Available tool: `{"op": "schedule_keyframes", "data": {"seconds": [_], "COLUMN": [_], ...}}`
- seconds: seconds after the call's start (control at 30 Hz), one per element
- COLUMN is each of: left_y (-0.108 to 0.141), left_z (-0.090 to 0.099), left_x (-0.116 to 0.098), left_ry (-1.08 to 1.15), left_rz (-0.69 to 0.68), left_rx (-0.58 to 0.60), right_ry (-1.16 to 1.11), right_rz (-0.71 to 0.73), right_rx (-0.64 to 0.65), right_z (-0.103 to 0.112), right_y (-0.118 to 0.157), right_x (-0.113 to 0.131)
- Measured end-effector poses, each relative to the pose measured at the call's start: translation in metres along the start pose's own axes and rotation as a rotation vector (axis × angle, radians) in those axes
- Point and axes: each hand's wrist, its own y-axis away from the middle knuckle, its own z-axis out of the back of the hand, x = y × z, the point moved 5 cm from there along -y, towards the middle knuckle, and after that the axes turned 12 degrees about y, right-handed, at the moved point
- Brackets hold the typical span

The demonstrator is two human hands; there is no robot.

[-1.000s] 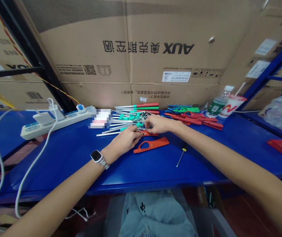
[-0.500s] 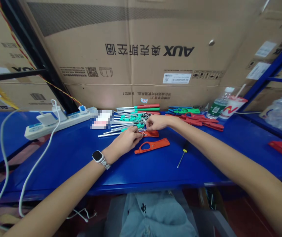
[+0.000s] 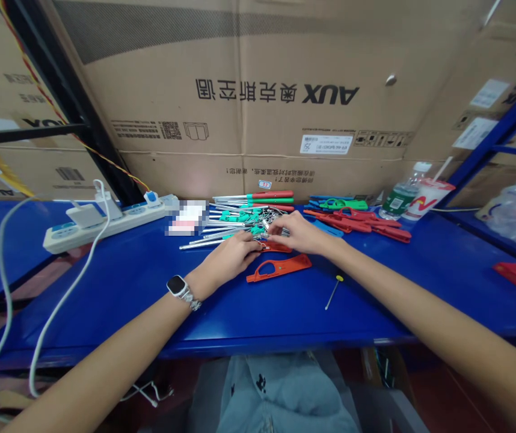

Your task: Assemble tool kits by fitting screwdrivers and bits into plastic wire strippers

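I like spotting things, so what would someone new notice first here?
Probably the big cardboard box with upside-down AUX letters, standing behind the blue table. Then the bright red pieces right of the right hand, and the orange piece lying in front of both hands.

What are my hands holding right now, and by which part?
The left hand holds the farther orange shell by its left end. The right hand has its fingers curled, but whether it grips anything can't be told.
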Motion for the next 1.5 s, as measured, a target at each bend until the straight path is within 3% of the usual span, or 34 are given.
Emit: {"op": "schedule_keyframes", "data": {"seconds": [0.17, 0.33, 0.73, 1.1, 1.3, 1.5], "left_y": [0.002, 0.001, 0.0, 0.0, 0.0, 0.001], "left_z": [-0.001, -0.005, -0.005, -0.003, -0.004, -0.005], "left_x": [0.004, 0.0, 0.005, 0.003, 0.004, 0.004], "left_ry": [0.068, -0.08, -0.052, -0.046, -0.032, -0.03], "left_rz": [0.114, 0.037, 0.073, 0.062, 0.071, 0.001], "left_rx": [-0.064, 0.004, -0.04, -0.025, -0.033, -0.023], "right_ry": [0.03, 0.054, 0.448, 0.394, 0.24, 0.184], "right_rz": [0.034, 0.055, 0.204, 0.162, 0.184, 0.193], "right_rx": [-0.118, -0.152, -0.044, -0.039, -0.077, -0.082], "right_z": [-0.013, -0.018, -0.008, -0.013, -0.015, -0.018], "right_y": [0.019, 0.019, 0.024, 0.019, 0.017, 0.02], "right_x": [0.001, -0.004, 0.009, 0.003, -0.002, -0.001]}}
